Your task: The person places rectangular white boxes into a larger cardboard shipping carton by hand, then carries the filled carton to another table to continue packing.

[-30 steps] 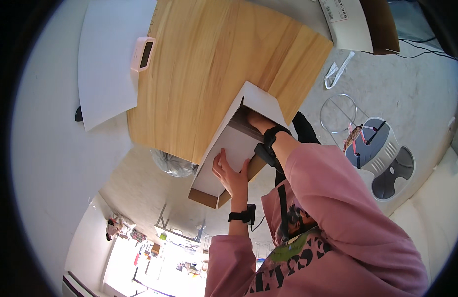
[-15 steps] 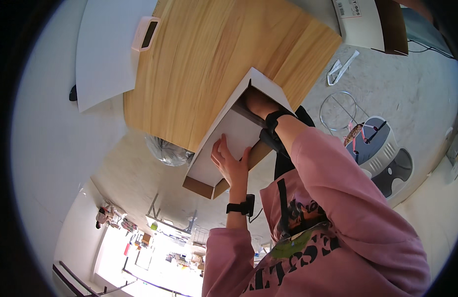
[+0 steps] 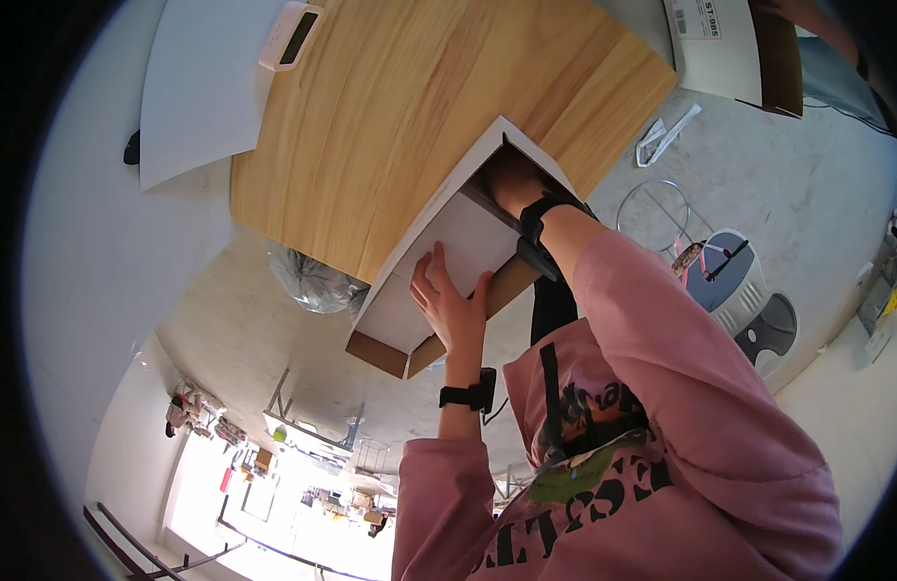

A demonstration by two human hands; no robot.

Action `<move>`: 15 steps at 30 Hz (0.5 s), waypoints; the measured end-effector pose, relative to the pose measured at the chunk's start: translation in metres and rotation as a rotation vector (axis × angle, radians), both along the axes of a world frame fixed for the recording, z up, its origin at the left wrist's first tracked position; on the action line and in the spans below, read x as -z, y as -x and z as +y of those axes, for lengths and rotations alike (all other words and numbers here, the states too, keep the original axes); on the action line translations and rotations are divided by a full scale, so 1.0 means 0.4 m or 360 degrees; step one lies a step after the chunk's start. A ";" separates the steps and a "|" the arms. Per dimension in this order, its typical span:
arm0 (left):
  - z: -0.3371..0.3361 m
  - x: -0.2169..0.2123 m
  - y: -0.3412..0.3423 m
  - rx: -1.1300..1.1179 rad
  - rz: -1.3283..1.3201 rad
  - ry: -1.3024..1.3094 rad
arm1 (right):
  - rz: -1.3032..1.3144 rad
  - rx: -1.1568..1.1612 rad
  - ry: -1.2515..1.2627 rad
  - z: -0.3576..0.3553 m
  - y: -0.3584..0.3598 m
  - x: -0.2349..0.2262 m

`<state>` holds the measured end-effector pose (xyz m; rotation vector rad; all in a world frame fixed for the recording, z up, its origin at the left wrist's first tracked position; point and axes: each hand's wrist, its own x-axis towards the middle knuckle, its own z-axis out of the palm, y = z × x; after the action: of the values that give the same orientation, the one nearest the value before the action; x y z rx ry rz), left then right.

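Note:
A long, shallow white cardboard box with brown inner edges lies open, tilted across the near edge of the wooden table. A narrow cardboard strip crosses it near the far end. My left hand is inside the nearer part, fingers spread over the white bottom, thumb toward the right wall. Nothing shows in that hand. My right hand reaches into the dark far end beyond the strip. Its fingers are hidden in shadow, so I cannot see what they touch.
The box rests on a wooden table. A small pink-white device with a dark display sits at its left edge beside a white panel. A clear plastic bag is below the table edge. Right are a round-framed stool, a grey-topped step stool and another carton.
The view has shifted slightly, and the box's far end appears a little higher. Both hands keep nearly the same places in the box.

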<state>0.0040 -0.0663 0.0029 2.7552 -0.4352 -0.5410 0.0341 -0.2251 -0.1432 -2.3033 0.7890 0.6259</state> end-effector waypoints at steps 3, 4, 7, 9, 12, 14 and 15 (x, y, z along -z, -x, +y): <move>0.006 0.004 0.005 0.0015 -0.0069 -0.0035 | -0.0104 -0.0045 -0.0036 -0.008 -0.012 -0.012; 0.001 0.005 0.006 0.0015 -0.0066 -0.0027 | -0.0105 -0.0063 -0.0001 -0.013 -0.009 -0.003; -0.006 0.006 0.007 0.0021 -0.0074 -0.0020 | -0.0106 -0.0122 0.0091 -0.016 -0.005 0.018; -0.003 0.005 0.007 0.0028 -0.0086 0.0014 | -0.0106 -0.0149 0.0113 -0.007 -0.002 0.020; 0.003 0.008 0.005 0.0013 -0.0084 -0.0019 | -0.0045 -0.0431 0.0279 -0.002 -0.025 -0.001; 0.001 0.009 0.006 0.0014 -0.0086 -0.0008 | -0.0030 -0.0466 0.0308 -0.002 -0.024 -0.001; 0.000 0.010 0.007 0.0014 -0.0089 -0.0003 | -0.0031 -0.0461 0.0304 -0.003 -0.027 0.000</move>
<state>0.0014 -0.0661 -0.0011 2.7768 -0.4606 -0.4676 0.0448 -0.2261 -0.1433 -2.6221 0.5278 0.6769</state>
